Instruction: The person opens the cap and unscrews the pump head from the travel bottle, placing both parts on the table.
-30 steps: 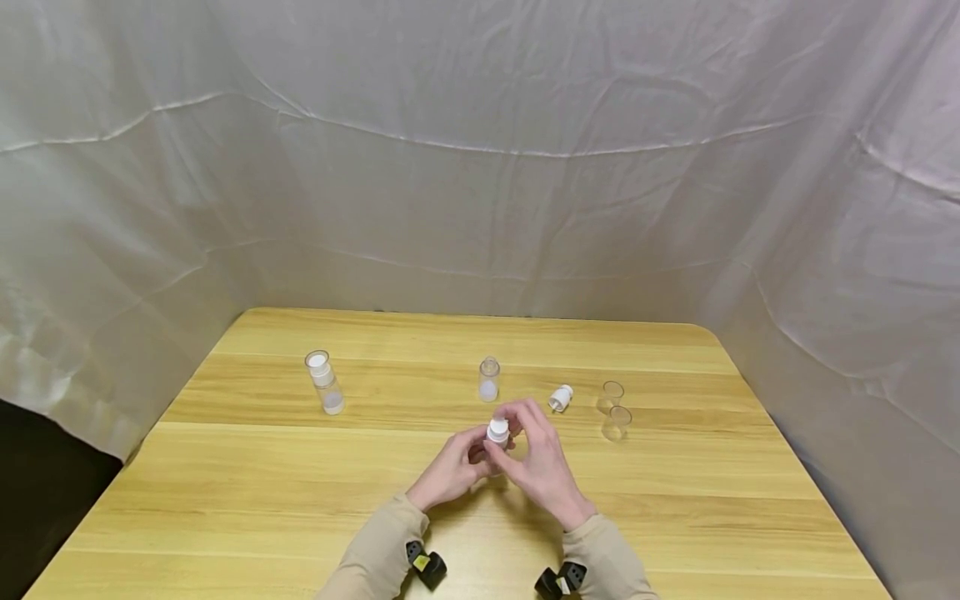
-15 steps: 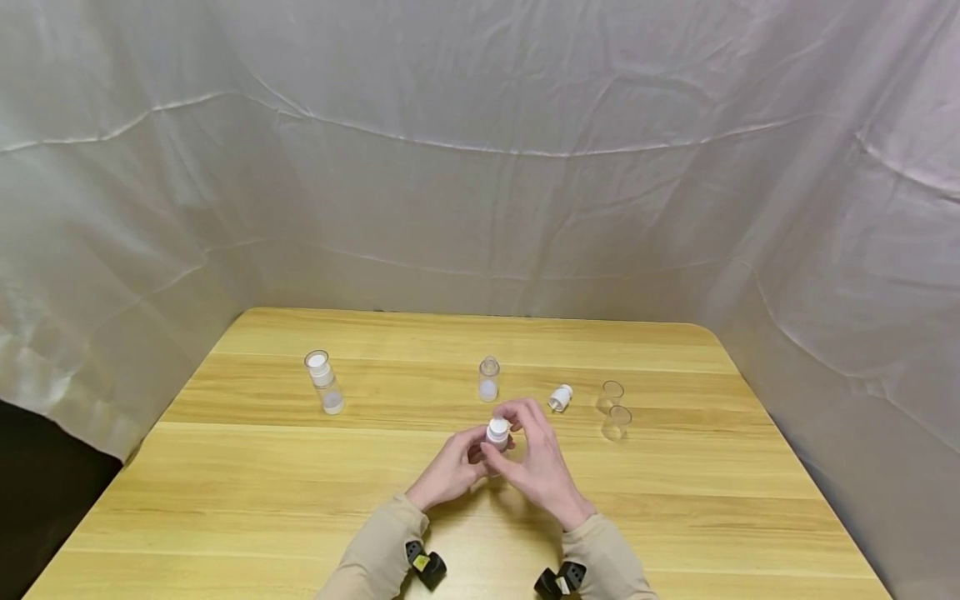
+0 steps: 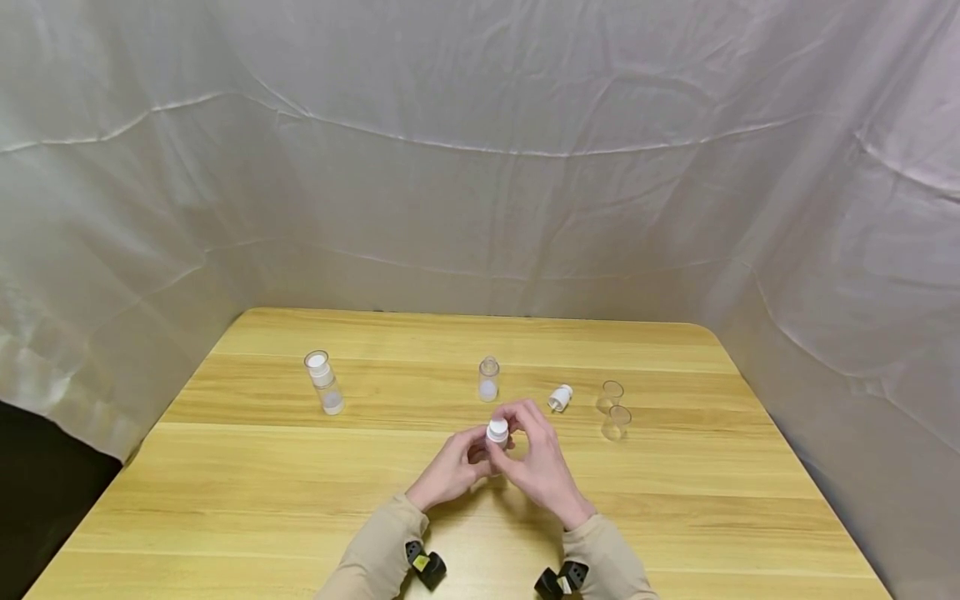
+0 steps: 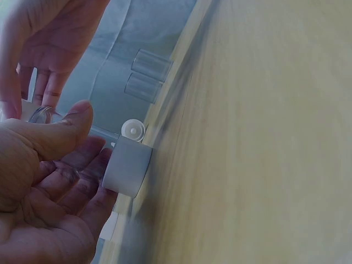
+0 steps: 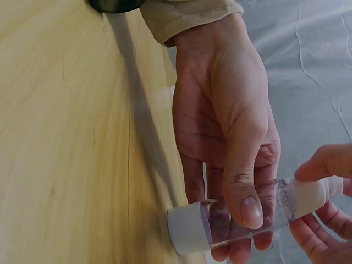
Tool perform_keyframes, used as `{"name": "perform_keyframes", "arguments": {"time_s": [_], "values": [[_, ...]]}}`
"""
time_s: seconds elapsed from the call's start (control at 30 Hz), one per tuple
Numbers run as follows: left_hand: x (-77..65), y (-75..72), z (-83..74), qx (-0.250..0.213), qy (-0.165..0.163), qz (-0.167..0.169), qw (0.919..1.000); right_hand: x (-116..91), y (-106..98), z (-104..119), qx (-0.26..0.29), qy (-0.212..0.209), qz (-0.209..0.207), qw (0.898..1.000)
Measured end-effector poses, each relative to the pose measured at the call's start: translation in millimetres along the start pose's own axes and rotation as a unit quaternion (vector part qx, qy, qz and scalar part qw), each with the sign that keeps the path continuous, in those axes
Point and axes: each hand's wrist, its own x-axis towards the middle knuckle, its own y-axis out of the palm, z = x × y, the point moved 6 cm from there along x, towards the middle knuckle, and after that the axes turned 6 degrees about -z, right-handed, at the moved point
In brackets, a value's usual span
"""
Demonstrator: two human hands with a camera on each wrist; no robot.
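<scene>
A small clear bottle with a white base (image 4: pixel 127 168) and a white pump top (image 3: pixel 497 429) stands upright between both hands near the middle of the table. My left hand (image 3: pixel 453 468) grips its clear body (image 5: pixel 220 223), thumb on one side and fingers on the other, as the right wrist view shows. My right hand (image 3: pixel 536 462) pinches the white pump top between thumb and fingers. Beyond the hands stands another clear bottle (image 3: pixel 488 381) without a pump. A loose white pump (image 3: pixel 560 398) lies on its side just past the right hand.
Two clear caps (image 3: pixel 611 397) (image 3: pixel 616 424) stand close together to the right. At the far left stands an assembled bottle (image 3: pixel 325 383) with white pump and clear cap. Grey cloth (image 3: pixel 480 208) hangs behind and beside the wooden table (image 3: pixel 262 500).
The thumb and fingers of my right hand shift slightly around the pump top. My left hand keeps its grip on the bottle, and the other things stay where they were.
</scene>
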Motion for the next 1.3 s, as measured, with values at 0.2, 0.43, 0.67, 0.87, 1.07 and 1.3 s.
{"name": "perform_keyframes", "arguments": {"time_s": [0.2, 0.43, 0.67, 0.87, 1.07, 1.3], "values": [[0.3, 0.6, 1.0, 0.002, 0.003, 0.002, 1.0, -0.8, 1.5, -0.7, -0.008, -0.003, 0.006, 1.0], [0.5, 0.0, 1.0, 0.017, 0.009, -0.002, 0.9998, -0.6, 0.6, -1.2, -0.029, -0.009, -0.013, 0.999], [0.3, 0.4, 1.2, 0.008, 0.009, 0.002, 0.9999, -0.9, 0.5, 0.5, -0.016, -0.018, 0.013, 1.0], [0.3, 0.2, 1.5, 0.013, 0.009, -0.002, 0.9999, -2.2, 3.3, -1.8, -0.027, -0.011, 0.029, 0.999], [0.1, 0.2, 0.7, 0.024, 0.011, -0.004, 0.9997, -2.6, 3.1, -3.4, -0.05, -0.017, 0.002, 0.999], [0.1, 0.4, 1.3, 0.01, 0.006, 0.0, 0.9999, -1.6, 2.4, -2.3, -0.03, -0.017, 0.011, 0.999]]}}
